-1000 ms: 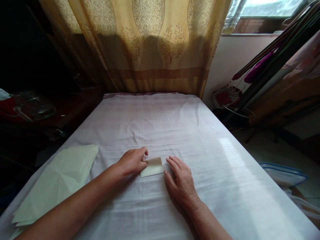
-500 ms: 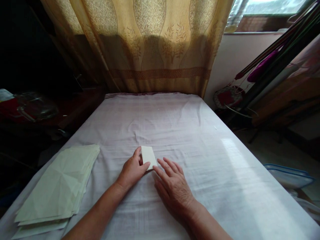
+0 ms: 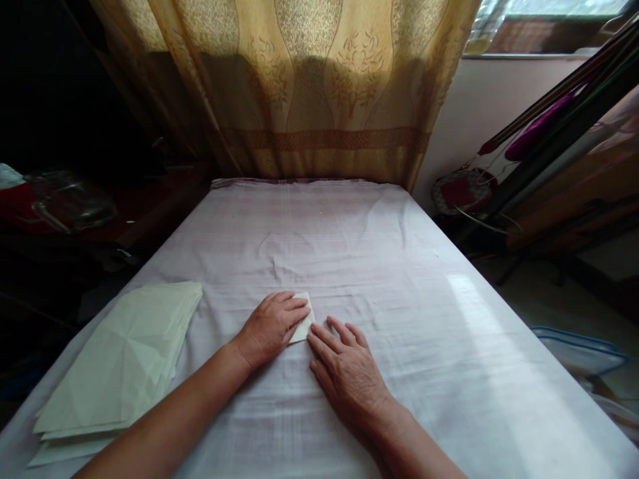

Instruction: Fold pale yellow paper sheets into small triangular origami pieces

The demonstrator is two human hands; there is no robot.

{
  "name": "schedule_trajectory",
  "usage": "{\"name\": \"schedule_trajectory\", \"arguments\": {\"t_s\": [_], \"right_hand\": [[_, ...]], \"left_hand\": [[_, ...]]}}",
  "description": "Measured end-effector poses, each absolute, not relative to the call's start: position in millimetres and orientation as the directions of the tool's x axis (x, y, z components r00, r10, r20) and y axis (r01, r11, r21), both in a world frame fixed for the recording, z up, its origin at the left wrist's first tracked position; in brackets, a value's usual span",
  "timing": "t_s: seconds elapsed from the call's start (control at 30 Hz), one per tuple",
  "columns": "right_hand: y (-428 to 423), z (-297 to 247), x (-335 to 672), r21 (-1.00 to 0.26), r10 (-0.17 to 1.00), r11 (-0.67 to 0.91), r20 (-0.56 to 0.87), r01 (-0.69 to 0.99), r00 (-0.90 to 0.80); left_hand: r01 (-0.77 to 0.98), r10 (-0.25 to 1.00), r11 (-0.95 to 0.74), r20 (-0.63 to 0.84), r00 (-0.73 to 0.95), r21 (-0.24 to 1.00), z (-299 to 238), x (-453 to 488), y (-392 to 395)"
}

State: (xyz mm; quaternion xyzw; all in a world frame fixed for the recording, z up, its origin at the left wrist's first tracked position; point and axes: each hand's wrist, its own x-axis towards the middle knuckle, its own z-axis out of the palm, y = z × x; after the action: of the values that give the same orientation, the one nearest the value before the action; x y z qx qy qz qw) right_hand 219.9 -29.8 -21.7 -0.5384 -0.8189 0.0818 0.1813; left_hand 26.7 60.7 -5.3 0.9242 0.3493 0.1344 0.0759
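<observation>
A small folded piece of pale paper (image 3: 302, 330) lies on the cloth-covered surface in front of me. My left hand (image 3: 272, 326) rests on top of it with the fingers stretched across, hiding its left part. My right hand (image 3: 344, 362) lies just to the right, fingers spread, its index fingertip at the paper's lower right corner. To the left sits a stack of larger pale sheets (image 3: 120, 366) with crease lines on the top one; my left forearm passes over its lower right side.
A pale checked cloth (image 3: 329, 246) covers the wide surface. Behind its far edge hangs a gold curtain (image 3: 309, 86). Blue-rimmed plastic containers (image 3: 579, 349) stand low at the right. A clear jar-like object (image 3: 70, 203) is at the dim left.
My left hand has gone from holding the folded paper's left edge between thumb and fingers to lying flat over it. My right hand has barely moved. The view has shifted slightly.
</observation>
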Motion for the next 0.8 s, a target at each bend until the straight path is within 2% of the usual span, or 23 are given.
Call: {"name": "schedule_trajectory", "arguments": {"t_s": [0.17,0.43,0.63,0.8], "right_hand": [[-35.0,-22.3,220.5,-0.315,0.914,0.401,0.195,0.860,-0.355],[-39.9,-24.3,221.0,-0.280,0.900,0.419,0.254,0.864,-0.354],[-33.5,-15.3,215.2,-0.303,0.910,0.403,0.235,0.863,-0.342],[-29.9,-11.9,204.2,-0.298,0.922,0.379,0.203,0.876,-0.330]], "left_hand": [[0.643,0.682,-0.730,0.190,0.706,0.231,-11.0,28.6,66.9],[0.692,0.722,-0.692,0.165,0.672,0.206,-8.7,40.4,76.9],[0.678,0.740,-0.665,0.157,0.654,0.312,-13.1,35.3,79.9],[0.579,0.644,-0.710,0.038,0.764,0.401,-11.6,9.2,77.9]]}}
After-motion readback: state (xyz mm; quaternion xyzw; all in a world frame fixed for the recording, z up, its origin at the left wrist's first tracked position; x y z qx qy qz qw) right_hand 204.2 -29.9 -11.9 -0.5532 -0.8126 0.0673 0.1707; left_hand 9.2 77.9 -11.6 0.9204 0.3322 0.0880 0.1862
